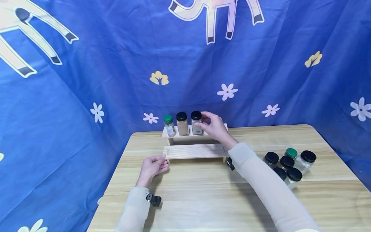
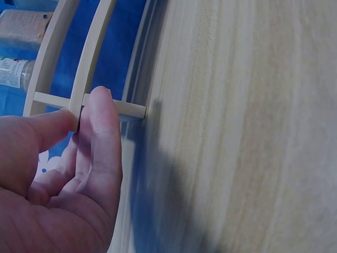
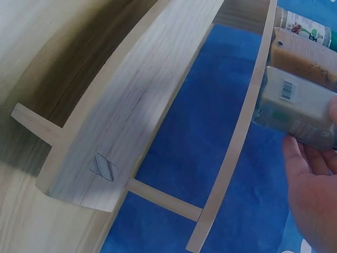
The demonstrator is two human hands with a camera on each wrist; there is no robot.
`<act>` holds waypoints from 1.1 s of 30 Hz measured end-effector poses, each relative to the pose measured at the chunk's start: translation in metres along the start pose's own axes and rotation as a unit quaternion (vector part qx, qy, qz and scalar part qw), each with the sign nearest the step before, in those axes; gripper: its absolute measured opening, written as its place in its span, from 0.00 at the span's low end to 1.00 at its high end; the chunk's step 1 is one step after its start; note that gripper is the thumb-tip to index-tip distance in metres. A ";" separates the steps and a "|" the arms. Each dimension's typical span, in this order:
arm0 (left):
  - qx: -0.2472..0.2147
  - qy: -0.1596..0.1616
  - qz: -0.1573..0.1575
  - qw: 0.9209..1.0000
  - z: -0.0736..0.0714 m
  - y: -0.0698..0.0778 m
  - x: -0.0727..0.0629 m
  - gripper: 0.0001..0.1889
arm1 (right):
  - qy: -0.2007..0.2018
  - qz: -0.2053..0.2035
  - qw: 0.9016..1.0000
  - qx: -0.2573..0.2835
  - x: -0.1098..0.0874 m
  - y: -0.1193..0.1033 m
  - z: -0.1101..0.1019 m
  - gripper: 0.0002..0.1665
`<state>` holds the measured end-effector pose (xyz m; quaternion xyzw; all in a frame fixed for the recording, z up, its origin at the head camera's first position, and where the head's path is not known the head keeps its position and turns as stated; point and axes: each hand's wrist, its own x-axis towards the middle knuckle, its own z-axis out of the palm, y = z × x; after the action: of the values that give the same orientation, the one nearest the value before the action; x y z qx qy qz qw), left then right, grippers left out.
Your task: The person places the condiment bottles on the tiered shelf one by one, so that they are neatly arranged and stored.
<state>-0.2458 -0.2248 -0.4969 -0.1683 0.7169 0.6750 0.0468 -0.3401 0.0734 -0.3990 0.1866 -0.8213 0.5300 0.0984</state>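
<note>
A two-tier wooden rack (image 1: 194,151) stands at the back of the table. My left hand (image 1: 152,167) pinches the left end of its lower shelf between thumb and fingers, as the left wrist view shows close up. On the upper shelf my right hand (image 1: 214,127) grips a black-lidded spice jar (image 1: 196,124) with pale contents; a barcode label shows on this jar (image 3: 295,105) in the right wrist view. To its left on that shelf stand a black-lidded jar of tan powder (image 1: 182,125) and a smaller green-lidded jar (image 1: 169,125), both upright.
Several more jars, mostly black-lidded (image 1: 294,174) and one green-lidded (image 1: 291,152), are grouped on the table's right side, beside my right forearm. A blue patterned cloth (image 1: 185,64) hangs right behind the rack and along the sides.
</note>
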 end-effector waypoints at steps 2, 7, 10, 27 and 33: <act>0.000 0.000 0.000 1.000 -0.001 0.000 0.000 0.18 | 0.002 0.000 1.000 0.007 0.001 0.002 0.001 0.26; 0.000 -0.001 -0.003 1.000 0.000 0.001 0.000 0.19 | 0.001 0.001 1.000 0.005 0.002 0.003 0.000 0.27; 0.002 0.000 -0.005 1.000 0.000 0.001 -0.001 0.19 | -0.006 0.005 1.000 0.003 0.001 0.002 -0.001 0.28; 0.004 -0.006 -0.009 1.000 0.005 0.000 -0.002 0.22 | -0.026 0.053 0.996 0.068 -0.032 0.010 -0.065 0.33; 0.003 -0.011 -0.006 1.000 0.000 0.001 -0.001 0.23 | -0.029 0.050 0.996 0.063 -0.053 0.006 -0.096 0.33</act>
<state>-0.2455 -0.2244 -0.4955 -0.1649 0.7175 0.6741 0.0599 -0.2983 0.1737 -0.3830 0.1661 -0.7973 0.5792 0.0361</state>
